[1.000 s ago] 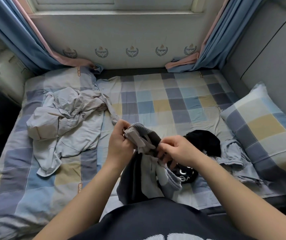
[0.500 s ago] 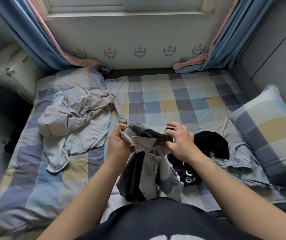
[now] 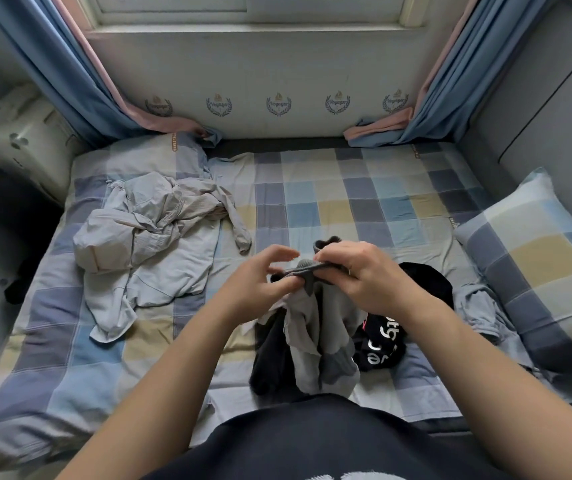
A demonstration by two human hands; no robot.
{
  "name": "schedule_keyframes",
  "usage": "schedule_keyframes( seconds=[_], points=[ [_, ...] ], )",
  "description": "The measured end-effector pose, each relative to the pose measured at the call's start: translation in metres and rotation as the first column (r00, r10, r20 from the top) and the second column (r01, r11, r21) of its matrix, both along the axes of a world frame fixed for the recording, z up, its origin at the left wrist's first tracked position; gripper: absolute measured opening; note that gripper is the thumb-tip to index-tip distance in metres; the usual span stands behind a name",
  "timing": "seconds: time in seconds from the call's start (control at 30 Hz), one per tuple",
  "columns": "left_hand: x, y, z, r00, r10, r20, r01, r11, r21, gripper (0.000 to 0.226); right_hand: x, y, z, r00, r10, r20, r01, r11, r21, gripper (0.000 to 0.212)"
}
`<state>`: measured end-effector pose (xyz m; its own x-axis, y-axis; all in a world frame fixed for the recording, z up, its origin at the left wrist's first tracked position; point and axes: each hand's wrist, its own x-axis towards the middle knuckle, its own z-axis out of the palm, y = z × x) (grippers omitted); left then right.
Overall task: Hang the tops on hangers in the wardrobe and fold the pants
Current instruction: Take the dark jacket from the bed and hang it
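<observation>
A grey and dark garment (image 3: 315, 334) hangs from my hands above the near edge of the bed. My right hand (image 3: 357, 275) grips its ribbed grey waistband at the top. My left hand (image 3: 260, 282) pinches the same band from the left with thumb and lower fingers, while its upper fingers are spread. A black top with white lettering (image 3: 412, 306) lies on the bed right behind the garment. A crumpled pile of pale grey clothes (image 3: 149, 237) sits on the left half of the bed.
The checked bedsheet (image 3: 364, 202) covers the bed. A checked pillow (image 3: 541, 261) lies at the right, with a pale blue garment (image 3: 478, 306) beside it. Blue and pink curtains (image 3: 69, 74) hang at both window sides. A grey padded wall (image 3: 537, 109) is on the right.
My hands have drawn close together on the waistband, the right hand shifting left. The camera view tilted a little upward toward the window.
</observation>
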<state>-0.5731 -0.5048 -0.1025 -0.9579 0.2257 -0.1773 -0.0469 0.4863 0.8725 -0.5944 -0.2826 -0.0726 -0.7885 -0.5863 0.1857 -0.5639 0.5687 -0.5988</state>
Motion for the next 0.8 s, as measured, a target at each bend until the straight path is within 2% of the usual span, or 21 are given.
schedule_keyframes(
  seconds=[0.1,0.2,0.33,0.4,0.47,0.53,0.57,0.63,0.7,0.8],
  points=[
    [-0.002,0.008,-0.003,0.991,-0.041,0.124,0.025,0.992,0.124,0.016,0.005,0.012,0.004,0.996,0.006,0.087,-0.004,1.000,-0.030,0.011],
    [0.000,0.013,-0.012,0.960,-0.104,0.260,0.056,0.981,0.186,0.022,0.015,0.023,0.002,0.989,0.005,0.150,0.008,0.996,-0.086,0.013],
    [0.010,0.028,-0.024,0.924,-0.205,0.323,0.136,0.965,0.224,0.052,0.026,0.030,-0.009,0.977,-0.006,0.213,0.035,0.991,-0.131,0.014],
    [0.014,0.039,-0.032,0.928,-0.189,0.322,0.137,0.975,0.177,0.050,0.030,0.033,-0.016,0.974,-0.009,0.226,0.044,0.987,-0.154,0.016],
    [0.019,0.053,-0.040,0.963,-0.101,0.251,0.101,0.995,0.013,0.035,0.032,0.038,-0.020,0.973,-0.011,0.230,0.056,0.981,-0.188,0.017],
    [0.023,0.066,-0.046,0.992,0.030,0.121,-0.014,0.991,-0.132,0.019,0.033,0.044,-0.025,0.978,-0.026,0.206,0.069,0.976,-0.205,0.015],
    [0.024,0.071,-0.050,0.992,0.109,0.059,-0.098,0.982,-0.164,0.020,0.034,0.047,-0.029,0.980,-0.045,0.192,0.086,0.974,-0.210,0.011],
    [0.023,0.074,-0.054,0.959,0.283,0.016,-0.279,0.952,-0.123,0.025,0.037,0.055,-0.036,0.979,-0.102,0.174,0.138,0.969,-0.207,0.003],
    [0.018,0.070,-0.055,0.902,0.427,0.059,-0.427,0.904,-0.006,0.024,0.041,0.068,-0.043,0.969,-0.159,0.191,0.196,0.961,-0.195,0.012],
    [0.009,0.063,-0.047,0.813,0.577,0.079,-0.582,0.802,0.133,0.029,0.047,0.088,-0.054,0.917,-0.250,0.311,0.291,0.952,-0.093,0.022]
  ],
)
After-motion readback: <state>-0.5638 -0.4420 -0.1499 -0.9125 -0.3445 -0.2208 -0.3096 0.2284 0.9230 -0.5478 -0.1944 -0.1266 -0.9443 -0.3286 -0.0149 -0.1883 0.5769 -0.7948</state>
